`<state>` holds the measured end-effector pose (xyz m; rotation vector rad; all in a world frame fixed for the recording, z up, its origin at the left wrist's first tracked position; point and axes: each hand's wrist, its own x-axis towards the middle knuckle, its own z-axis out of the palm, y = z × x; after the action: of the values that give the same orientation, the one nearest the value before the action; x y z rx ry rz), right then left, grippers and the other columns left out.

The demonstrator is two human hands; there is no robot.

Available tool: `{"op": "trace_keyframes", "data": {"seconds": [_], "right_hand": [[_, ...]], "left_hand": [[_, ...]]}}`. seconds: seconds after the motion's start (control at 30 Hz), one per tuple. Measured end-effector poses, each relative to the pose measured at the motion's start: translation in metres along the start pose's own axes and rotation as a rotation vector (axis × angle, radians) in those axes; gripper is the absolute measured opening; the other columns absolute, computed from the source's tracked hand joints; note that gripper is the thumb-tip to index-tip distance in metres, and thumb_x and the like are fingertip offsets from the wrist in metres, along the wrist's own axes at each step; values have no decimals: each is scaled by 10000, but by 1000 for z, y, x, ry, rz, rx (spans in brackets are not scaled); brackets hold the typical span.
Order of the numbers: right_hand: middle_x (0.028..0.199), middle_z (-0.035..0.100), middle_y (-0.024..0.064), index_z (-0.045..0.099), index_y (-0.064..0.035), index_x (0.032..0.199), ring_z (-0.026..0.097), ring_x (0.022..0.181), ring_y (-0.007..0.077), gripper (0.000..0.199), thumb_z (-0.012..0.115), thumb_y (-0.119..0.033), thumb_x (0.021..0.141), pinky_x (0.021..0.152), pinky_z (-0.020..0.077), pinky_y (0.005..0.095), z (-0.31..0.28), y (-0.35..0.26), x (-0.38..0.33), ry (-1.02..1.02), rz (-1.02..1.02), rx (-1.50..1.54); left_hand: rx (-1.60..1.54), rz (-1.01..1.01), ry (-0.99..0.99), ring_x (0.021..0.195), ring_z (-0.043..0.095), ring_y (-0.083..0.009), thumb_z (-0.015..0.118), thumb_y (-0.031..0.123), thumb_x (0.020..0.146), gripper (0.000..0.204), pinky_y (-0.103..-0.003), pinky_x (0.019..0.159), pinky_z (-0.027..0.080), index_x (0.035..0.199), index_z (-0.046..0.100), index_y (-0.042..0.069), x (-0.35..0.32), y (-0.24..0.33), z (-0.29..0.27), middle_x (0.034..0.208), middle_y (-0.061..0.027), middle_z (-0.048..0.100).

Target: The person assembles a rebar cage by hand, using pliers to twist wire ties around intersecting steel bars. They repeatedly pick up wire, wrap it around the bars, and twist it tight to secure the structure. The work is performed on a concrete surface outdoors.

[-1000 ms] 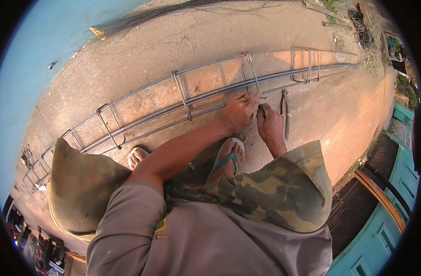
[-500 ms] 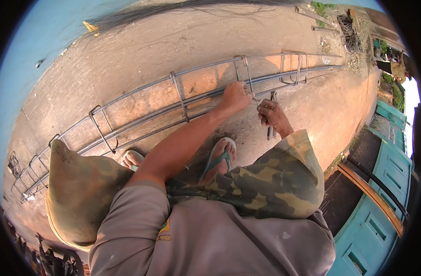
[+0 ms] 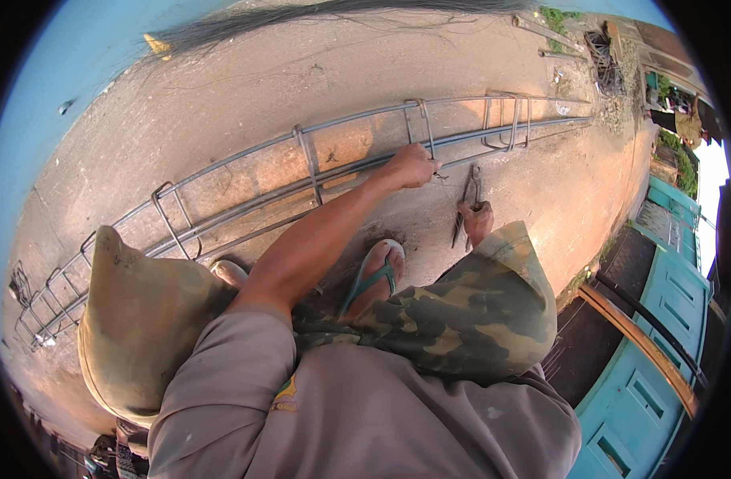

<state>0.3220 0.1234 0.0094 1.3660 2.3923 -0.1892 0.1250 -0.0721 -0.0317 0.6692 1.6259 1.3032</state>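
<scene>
A long rebar cage [image 3: 257, 199] of steel rods with bent square stirrups [image 3: 309, 164] lies across the ground in front of my feet. My left hand [image 3: 414, 166] is closed at the cage's near rods, beside a stirrup [image 3: 426, 132]. A thin dark wire end [image 3: 441, 175] sticks out by its fingertips; how much wire the fingers grip is hidden. Off to the right, apart from the cage, my right hand [image 3: 477, 221] holds a pair of end-cutting pincers [image 3: 473, 185]. The pincers' jaws point away from me, with a handle showing below the fingers.
My sandalled foot [image 3: 377, 275] stands close to the cage on concrete ground [image 3: 341, 72]. A bundle of thin dark wire [image 3: 317, 12] stretches along the far edge. Scrap rods [image 3: 605, 60] lie at far right, and turquoise panels [image 3: 649, 383] stand at right.
My right hand has drawn back from the wire and lowered slightly, and the pincers now show open-handled with their jaws facing away. My left hand stays at the same stirrup.
</scene>
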Motion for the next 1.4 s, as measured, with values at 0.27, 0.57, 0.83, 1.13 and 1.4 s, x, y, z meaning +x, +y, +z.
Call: {"op": "trace_keyframes", "data": {"seconds": [0.27, 0.57, 0.83, 1.13, 1.4], "right_hand": [[917, 614, 175, 591, 22, 1054, 590, 777, 308, 279, 601, -175, 856, 676, 464, 405, 38, 74, 8, 134, -75, 366], [782, 549, 5, 575, -65, 1002, 533, 671, 127, 168, 612, -69, 837, 602, 424, 267, -146, -76, -30, -502, -292, 642], [931, 640, 257, 590, -6, 1105, 631, 942, 420, 320, 597, -156, 822, 794, 484, 459, -208, -151, -94, -389, -600, -325], [975, 674, 235, 505, -57, 1338, 643, 942, 413, 556, 494, 58, 794, 827, 496, 474, -202, -153, -63, -658, -510, -616], [1006, 651, 237, 469, -141, 1380, 629, 950, 417, 595, 474, 65, 822, 807, 496, 467, -204, -153, -42, -697, -536, -700]], "left_hand": [[371, 352, -27, 639, 656, -383, 659, 62, 531, 187, -456, 639, 520, 668, 692, -62, 27, -35, 49, 655, -263, 637], [-306, -274, -87, 481, 590, -194, 601, 443, 905, 493, -350, 441, 441, 720, 678, -8, 3, 9, -7, 605, -104, 635], [-344, -331, -98, 465, 556, -187, 578, 454, 927, 513, -343, 427, 414, 736, 680, -11, -2, 18, -7, 615, -115, 630], [-333, -300, -117, 431, 528, -190, 577, 473, 933, 544, -344, 415, 385, 709, 675, -13, -3, 16, -8, 564, -138, 606], [-315, -332, -162, 434, 523, -185, 581, 457, 937, 518, -349, 412, 374, 696, 670, 7, -2, 22, -13, 554, -110, 595]]}}
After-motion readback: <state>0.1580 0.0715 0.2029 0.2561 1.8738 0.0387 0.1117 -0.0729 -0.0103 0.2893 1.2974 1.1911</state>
